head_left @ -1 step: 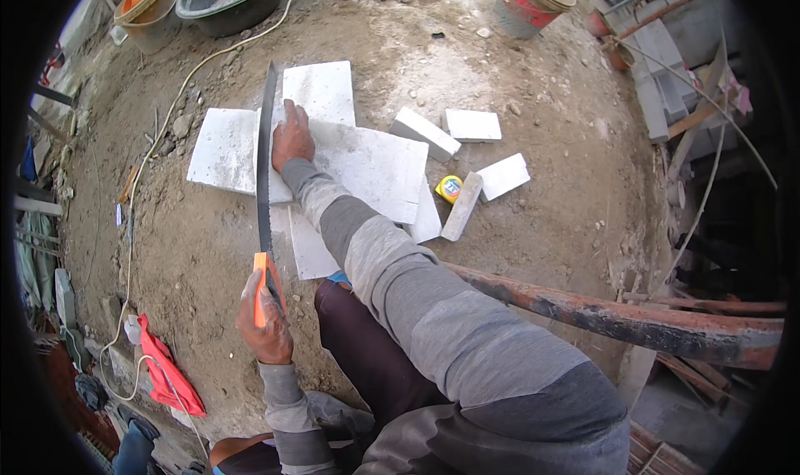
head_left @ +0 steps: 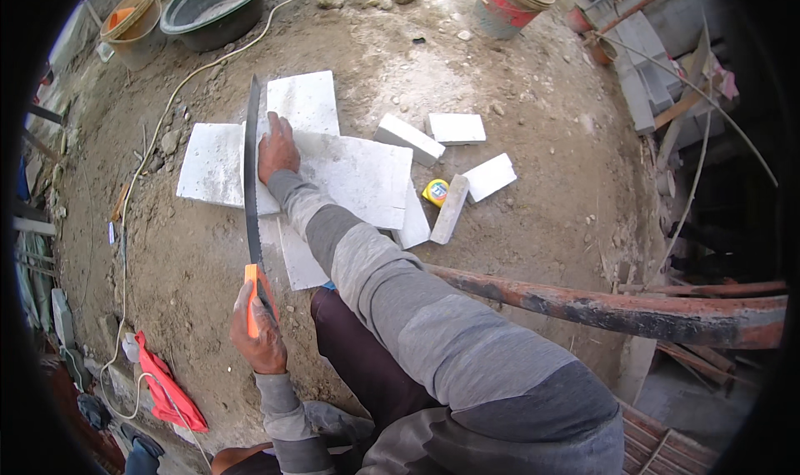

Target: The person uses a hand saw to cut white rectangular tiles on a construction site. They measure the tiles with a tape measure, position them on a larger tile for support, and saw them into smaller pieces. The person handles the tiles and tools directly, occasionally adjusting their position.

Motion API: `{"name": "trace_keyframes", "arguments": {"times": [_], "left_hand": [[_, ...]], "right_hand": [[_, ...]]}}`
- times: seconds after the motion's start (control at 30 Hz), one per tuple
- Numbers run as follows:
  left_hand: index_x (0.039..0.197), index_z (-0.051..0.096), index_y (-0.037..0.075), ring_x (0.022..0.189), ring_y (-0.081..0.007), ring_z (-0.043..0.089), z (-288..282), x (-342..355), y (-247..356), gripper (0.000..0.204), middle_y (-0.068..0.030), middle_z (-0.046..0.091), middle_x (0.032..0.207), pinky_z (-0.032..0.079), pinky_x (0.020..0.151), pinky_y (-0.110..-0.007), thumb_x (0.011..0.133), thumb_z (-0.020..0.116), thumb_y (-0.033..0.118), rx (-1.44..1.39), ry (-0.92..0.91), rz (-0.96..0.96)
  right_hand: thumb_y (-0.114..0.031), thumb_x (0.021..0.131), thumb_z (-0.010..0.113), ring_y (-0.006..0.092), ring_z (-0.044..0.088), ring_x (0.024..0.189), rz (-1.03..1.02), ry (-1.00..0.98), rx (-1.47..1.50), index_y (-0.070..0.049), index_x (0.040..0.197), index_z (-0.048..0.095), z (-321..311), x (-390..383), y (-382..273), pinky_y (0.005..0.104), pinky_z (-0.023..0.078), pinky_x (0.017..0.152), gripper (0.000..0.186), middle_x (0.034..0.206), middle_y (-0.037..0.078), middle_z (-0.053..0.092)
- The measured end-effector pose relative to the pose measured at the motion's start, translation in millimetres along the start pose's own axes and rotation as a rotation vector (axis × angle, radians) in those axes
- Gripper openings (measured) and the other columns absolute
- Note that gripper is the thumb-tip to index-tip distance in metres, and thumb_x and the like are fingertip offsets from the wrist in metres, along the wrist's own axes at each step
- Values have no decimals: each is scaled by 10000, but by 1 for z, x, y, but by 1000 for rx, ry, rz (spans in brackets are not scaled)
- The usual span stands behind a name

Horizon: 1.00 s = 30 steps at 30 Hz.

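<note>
The saw (head_left: 252, 175) runs lengthwise from the gripping left hand (head_left: 260, 329) to just beside the right hand (head_left: 277, 147), pressed flat on the white block (head_left: 350, 175).

Beyond the fingers lie one handsaw (head_left: 251, 171), one yellow tape measure (head_left: 435, 192), four small white offcuts, and three buckets.

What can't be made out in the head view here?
- Saw blade teeth: too small to tell.
- Cut line in the white block: hidden behind the blade.
- Right hand palm: pressed down on the block, unseen.
- Tape measure: partly behind a block offcut.
- Left hand fingers: wrapped around the orange handle.
</note>
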<state>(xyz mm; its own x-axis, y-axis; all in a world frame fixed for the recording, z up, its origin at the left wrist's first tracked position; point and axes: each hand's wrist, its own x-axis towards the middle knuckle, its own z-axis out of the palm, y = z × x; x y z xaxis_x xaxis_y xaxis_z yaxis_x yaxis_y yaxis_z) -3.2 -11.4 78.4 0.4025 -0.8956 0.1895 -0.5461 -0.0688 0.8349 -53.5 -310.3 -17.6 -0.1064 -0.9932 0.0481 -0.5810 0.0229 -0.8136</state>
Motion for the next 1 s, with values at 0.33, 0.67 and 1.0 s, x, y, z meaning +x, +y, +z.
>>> {"name": "trace_keyframes", "arguments": {"times": [0.33,0.67,1.0], "left_hand": [[1289,571,-71,1097,-307,640,0,-35,-27,405,-212,643,1229,485,960,-416,1048,477,240,-41,-41,95],[1168,670,-55,963,-241,693,-5,-52,-12,286,-188,717,1077,528,854,-343,979,581,140,-60,-14,-124],[1154,671,-56,929,-255,711,-8,-78,-29,265,-189,725,1053,538,836,-344,974,583,117,-123,93,-146]], "right_hand": [[-121,963,493,369,513,1267,11,35,39,-149,1461,403,-15,0,19,436,460,1039,507,1488,175,425],[-89,900,491,337,504,1270,-208,191,-5,-100,1366,514,-15,22,32,424,440,1048,467,1413,177,497],[-110,921,503,323,529,1234,-156,82,-82,-109,1377,495,6,4,11,421,461,1013,456,1402,130,488]]}}
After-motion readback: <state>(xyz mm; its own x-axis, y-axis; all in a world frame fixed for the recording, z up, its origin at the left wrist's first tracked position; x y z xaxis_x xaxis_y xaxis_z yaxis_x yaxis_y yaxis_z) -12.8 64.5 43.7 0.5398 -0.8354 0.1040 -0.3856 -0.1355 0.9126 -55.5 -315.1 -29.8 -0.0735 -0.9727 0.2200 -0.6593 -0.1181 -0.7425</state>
